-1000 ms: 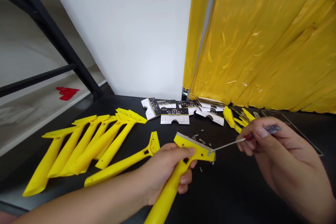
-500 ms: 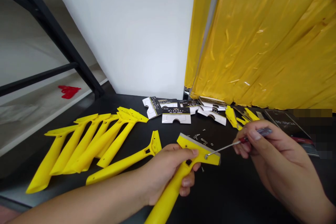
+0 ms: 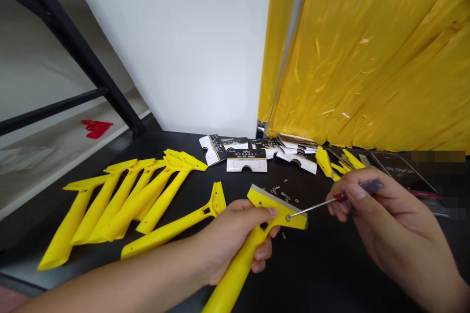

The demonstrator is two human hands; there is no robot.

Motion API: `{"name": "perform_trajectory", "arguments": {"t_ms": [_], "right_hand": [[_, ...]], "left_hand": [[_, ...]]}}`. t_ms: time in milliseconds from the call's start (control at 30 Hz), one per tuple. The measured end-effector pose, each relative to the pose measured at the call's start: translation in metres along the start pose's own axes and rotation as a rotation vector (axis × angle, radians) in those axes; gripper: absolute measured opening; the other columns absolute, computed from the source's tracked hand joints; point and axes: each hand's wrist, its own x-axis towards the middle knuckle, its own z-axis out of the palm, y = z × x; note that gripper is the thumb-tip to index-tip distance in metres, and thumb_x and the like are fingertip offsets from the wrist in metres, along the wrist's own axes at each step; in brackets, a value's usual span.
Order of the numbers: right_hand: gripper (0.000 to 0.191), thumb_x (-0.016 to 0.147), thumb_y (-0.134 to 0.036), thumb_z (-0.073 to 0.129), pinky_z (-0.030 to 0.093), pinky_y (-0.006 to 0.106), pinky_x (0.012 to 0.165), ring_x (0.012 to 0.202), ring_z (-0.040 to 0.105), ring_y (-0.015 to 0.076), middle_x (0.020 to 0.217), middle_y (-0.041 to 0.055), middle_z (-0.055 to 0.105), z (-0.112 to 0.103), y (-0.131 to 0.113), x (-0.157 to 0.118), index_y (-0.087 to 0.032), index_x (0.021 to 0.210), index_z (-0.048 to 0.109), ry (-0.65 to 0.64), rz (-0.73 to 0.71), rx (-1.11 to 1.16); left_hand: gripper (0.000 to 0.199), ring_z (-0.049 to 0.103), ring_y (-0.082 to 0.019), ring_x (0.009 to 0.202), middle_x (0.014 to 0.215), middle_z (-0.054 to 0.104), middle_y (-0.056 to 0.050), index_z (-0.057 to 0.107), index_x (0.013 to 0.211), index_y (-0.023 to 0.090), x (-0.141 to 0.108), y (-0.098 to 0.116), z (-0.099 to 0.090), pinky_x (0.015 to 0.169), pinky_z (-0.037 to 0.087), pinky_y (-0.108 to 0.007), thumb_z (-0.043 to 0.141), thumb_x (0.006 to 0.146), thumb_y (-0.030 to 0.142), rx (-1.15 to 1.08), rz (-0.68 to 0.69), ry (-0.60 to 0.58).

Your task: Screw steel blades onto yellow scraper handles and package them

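Pinching the screwdriver [image 3: 316, 205] in your right hand [image 3: 382, 215], you have its tip on the screw [image 3: 288, 218] in the yellow scraper's head, shaft slanted, likely so the fingers don't block the view. Your left hand [image 3: 238, 227] is closed around the yellow scraper [image 3: 235, 274] just below the head, thumb pressed on top, probably to stop it twisting. It's held over the middle of the counter [image 3: 312, 269]. Loose screws and washers [image 3: 283, 194] lie just beyond the head, seemingly for easy reach. A single yellow handle [image 3: 169, 227] lies left of it; more yellow handles [image 3: 110, 205] sit side by side toward the counter's left edge, printed cards [image 3: 246, 162] near the back edge, apparently sorted by kind.
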Motion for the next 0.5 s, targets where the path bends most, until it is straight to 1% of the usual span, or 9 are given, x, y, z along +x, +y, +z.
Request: {"name": "perform_trajectory", "arguments": {"t_ms": [333,500], "right_hand": [[0.015,0.099,-0.04,0.074,0.052,0.026,0.06,0.065,0.059,0.0148,0.078,0.0005,0.064,-0.0003,0.0038,0.0021,-0.027,0.09,0.072,-0.004,0.019,0.043],[0.016,0.098,-0.041,0.074,0.052,0.026,0.059,0.065,0.059,0.0151,0.078,0.0008,0.065,-0.0002,0.006,0.0018,-0.027,0.09,0.073,-0.01,0.024,0.048]], "left_hand": [[0.028,0.041,-0.008,0.039,0.054,0.05,0.004,0.061,0.075,0.017,0.0004,0.0013,0.0,0.04,0.034,-0.02,0.065,0.099,0.032,-0.013,-0.003,0.012],[0.03,0.041,-0.008,0.038,0.053,0.05,0.004,0.061,0.074,0.017,0.0011,0.0011,0.0004,0.04,0.035,-0.02,0.064,0.099,0.032,-0.001,0.001,-0.009]]}}
